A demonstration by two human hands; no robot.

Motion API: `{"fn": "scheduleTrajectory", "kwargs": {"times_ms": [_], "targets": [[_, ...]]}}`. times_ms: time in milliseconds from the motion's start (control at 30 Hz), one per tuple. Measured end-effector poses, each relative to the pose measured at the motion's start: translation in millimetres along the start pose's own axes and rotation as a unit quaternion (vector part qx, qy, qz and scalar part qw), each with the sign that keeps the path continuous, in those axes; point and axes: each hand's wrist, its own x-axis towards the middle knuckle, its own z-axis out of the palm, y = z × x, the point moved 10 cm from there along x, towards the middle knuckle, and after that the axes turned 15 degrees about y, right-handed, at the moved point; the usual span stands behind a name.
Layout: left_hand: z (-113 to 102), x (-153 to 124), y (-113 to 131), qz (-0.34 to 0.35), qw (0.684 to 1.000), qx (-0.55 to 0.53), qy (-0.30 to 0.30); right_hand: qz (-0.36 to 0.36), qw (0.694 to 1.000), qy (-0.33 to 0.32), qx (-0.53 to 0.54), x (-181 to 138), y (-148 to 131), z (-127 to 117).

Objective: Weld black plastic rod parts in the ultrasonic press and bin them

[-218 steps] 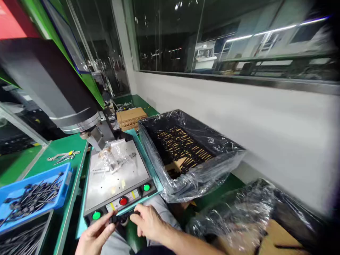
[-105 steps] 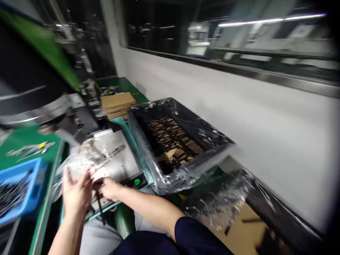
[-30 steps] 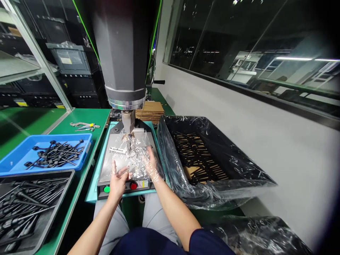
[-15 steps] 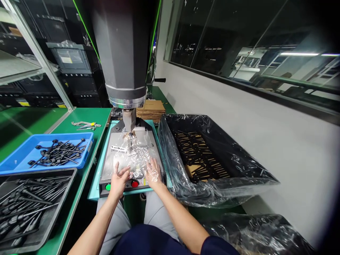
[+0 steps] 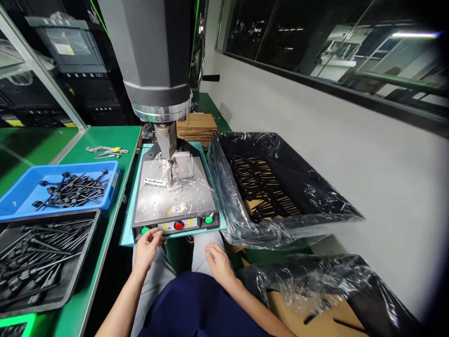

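My left hand (image 5: pixel 149 247) is at the front left of the press machine's base, just below the green button (image 5: pixel 145 230). Its fingers are loosely bent, with nothing visible in them. Over my right thigh, away from the machine, my right hand (image 5: pixel 218 262) has its fingers loosely extended and holds nothing. The metal base plate (image 5: pixel 150 206) carries clear plastic film (image 5: pixel 180 208) with shiny glints. A small fixture (image 5: pixel 172 175) stands on the plate under the grey press head (image 5: pixel 166 140). A slotted metal bar (image 5: pixel 155 182) lies to its left.
A blue tray (image 5: pixel 114 187) and a black tray (image 5: pixel 79 281) of dark rod-like parts stand on the left. Right of the machine is a plastic-lined box (image 5: pixel 315 196) with dark parts in rows. Another lined box (image 5: pixel 305 304) is lower right. Tools (image 5: pixel 108 152) lie on the green bench.
Both hands have drawn back off the plate toward my body, the right hand farther. The plastic film looks flatter on the plate. My view has tilted downward, showing more of the lower right box.
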Motion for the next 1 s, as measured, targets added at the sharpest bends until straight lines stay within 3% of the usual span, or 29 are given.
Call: {"fn": "scheduleTrajectory", "kwargs": {"times_ms": [167,267,433,667,833,1000], "targets": [[-67,12,-6,0.109,0.967,0.132,0.188,0.095,0.992,0.088,0.004,50,22,-13],[-83,17,4,0.154,0.942,0.165,0.250,0.116,0.988,0.102,0.004,78,31,-5],[-82,32,10,0.146,0.939,0.205,0.233,0.119,0.986,0.109,-0.028,93,45,11],[-78,36,8,0.139,0.938,0.248,0.197,0.109,0.986,0.126,-0.004,86,53,6],[-77,46,-5,0.085,0.955,0.226,0.172,0.100,0.988,0.120,-0.013,87,54,9],[-74,49,2,0.095,0.945,0.263,0.167,0.099,0.988,0.119,-0.014,89,53,9]]}}
